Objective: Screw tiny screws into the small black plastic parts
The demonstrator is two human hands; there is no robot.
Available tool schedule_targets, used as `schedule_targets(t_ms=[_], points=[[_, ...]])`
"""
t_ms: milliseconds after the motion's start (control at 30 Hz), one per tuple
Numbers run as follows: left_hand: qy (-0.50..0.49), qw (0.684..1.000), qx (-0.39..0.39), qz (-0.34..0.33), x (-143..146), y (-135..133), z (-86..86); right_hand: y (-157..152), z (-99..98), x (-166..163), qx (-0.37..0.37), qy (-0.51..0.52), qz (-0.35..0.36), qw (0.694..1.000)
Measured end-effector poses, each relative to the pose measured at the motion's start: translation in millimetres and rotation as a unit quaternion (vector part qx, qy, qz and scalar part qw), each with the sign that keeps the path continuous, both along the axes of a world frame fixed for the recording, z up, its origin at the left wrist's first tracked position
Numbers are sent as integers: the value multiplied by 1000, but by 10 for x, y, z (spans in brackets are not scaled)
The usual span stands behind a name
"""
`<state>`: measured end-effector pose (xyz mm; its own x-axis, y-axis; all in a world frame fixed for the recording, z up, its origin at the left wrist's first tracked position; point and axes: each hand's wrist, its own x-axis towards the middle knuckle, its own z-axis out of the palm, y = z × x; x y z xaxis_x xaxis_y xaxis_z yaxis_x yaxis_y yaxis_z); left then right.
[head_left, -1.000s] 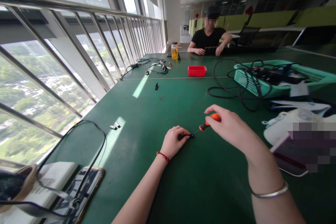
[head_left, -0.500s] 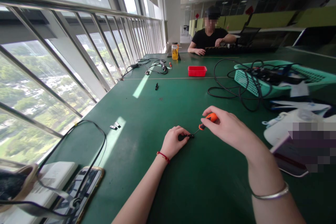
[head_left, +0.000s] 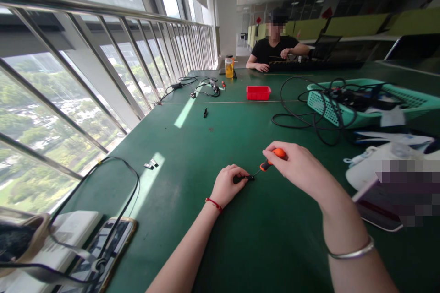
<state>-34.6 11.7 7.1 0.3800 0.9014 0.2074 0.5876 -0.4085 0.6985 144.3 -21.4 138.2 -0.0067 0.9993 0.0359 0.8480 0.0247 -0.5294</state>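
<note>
On the green tabletop (head_left: 178, 178), my left hand (head_left: 227, 185) pinches a small black part (head_left: 251, 177) whose exact kind I cannot make out; its far end sticks out past my fingertips. My right hand (head_left: 294, 161) is closed around the orange and black handle of a screwdriver (head_left: 266, 165). The screwdriver slants down to the left, its thin metal tip at the exposed end of the black part. My fingers hide the rest of that part.
A red box (head_left: 258, 93) and a similar-looking small black piece (head_left: 205, 112) lie farther back. At right is a green basket (head_left: 374, 121) of cables; near left, a phone (head_left: 118, 238). Small metallic pieces (head_left: 150, 165) lie left. A person (head_left: 275, 50) sits across the table.
My right hand has shifted slightly and its fingers have changed position around the screwdriver handle. My left hand and the black part stay in place.
</note>
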Motion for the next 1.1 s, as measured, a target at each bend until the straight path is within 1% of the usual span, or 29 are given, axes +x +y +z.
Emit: schedule_targets(t_ms=[67, 167, 233, 433, 800, 1000, 1100], points=[[1, 1000, -1, 0, 0, 0, -1, -9, 19, -6, 4, -12, -4, 1000], [0, 1000, -1, 0, 0, 0, 0, -19, 49, -17, -11, -25, -14, 1000], [-1, 1000, 1, -1, 0, 1, -2, -22, 59, -32, -11, -23, -7, 1000], [0, 1000, 4, 2, 2, 8, -19, -17, 21, -87, 22, -1, 23, 1000], [-2, 1000, 4, 2, 0, 6, -14, -17, 16, -112, 10, -13, 24, 1000], [-1, 1000, 5, -3, -3, 8, -17, -26, 39, -121, 1, -10, 40, 999], [-1, 1000, 4, -1, 1, 6, -8, -17, 13, -111, 14, -13, 39, 999]])
